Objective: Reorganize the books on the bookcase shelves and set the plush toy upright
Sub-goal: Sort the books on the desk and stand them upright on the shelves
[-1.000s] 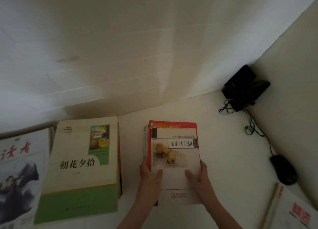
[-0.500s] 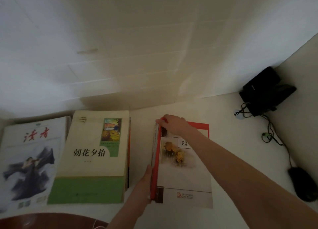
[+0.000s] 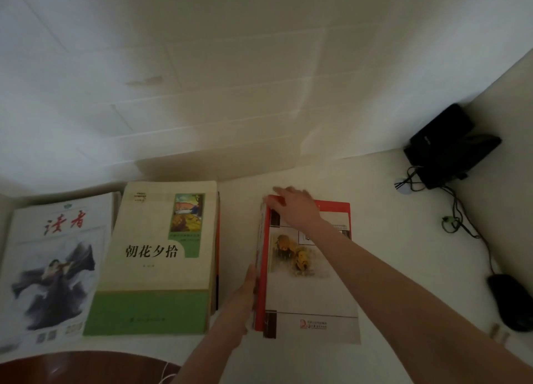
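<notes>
Squaring up the small stack of books [image 3: 308, 271] on the white shelf surface [image 3: 403, 254], we are pressing our left hand [image 3: 248, 285] flat against the spine side of the stack, fingers extended along the red edge, while our right hand [image 3: 294, 207] is lying open, palm down, over the far left corner of the top cover; neither hand is closed around anything. We are judging the stack as moderately heavy yet stiff: paperback covers that are probably smooth and likely to slide over one another, so the safest hold would be at the two long edges, pinching the whole pile together, or from underneath at the spine. To the left, the thick green-and-cream book [image 3: 161, 256] is sitting on other volumes, and the magazine [image 3: 54, 268] is lying just beside it. We are not seeing the plush toy anywhere, and we cannot tell how many books are lying under the top cover, since only thin edges are showing. Our right forearm is covering part of the title. The black device [image 3: 450, 144], its cables and the dark mouse [image 3: 513, 303] are dim in the corner.
</notes>
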Motion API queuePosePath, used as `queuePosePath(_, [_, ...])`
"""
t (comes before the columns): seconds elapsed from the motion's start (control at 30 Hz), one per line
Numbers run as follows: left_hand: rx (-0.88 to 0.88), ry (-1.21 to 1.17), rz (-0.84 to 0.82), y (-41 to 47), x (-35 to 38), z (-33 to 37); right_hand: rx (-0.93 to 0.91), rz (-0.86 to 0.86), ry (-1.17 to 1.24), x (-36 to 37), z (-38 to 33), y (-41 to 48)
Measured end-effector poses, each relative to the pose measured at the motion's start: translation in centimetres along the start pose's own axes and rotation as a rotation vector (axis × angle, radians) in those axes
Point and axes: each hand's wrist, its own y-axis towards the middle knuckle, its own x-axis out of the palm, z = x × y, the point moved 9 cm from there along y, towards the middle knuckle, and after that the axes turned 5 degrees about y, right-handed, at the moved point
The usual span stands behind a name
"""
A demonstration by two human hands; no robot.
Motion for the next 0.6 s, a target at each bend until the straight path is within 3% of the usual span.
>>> queuePosePath(0.03, [0.118, 0.052, -0.061, 0.8, 0.7, 2.7, 0.053, 0.044, 0.103, -1.0, 1.1, -0.7])
queuePosePath(0.17, [0.109, -0.021, 0.104, 0.5, 0.5, 3.9, 0.425, 0.388, 0.613, -4.2, 10.7, -8.5])
queuePosePath(0.27, [0.138, 0.005, 0.087, 0.6, 1.7, 4.2, 0.661, 0.384, 0.864, -0.6, 15.5, -16.2])
queuePosePath(0.33, [0.138, 0.051, 0.055, 0.5, 2.9, 4.2, 0.620, 0.280, 1.021, 2.5, 14.1, -18.6])
queuePosePath(0.43, [0.133, 0.128, 0.113, 1.8, 3.4, 2.9, 0.537, 0.200, 1.020, 5.0, 11.2, -19.3])
queuePosePath(0.6, [0.184, 0.245, 0.174, 1.9, 3.8, 2.4, 0.617, 0.323, 0.899, 5.0, 10.8, -19.0])
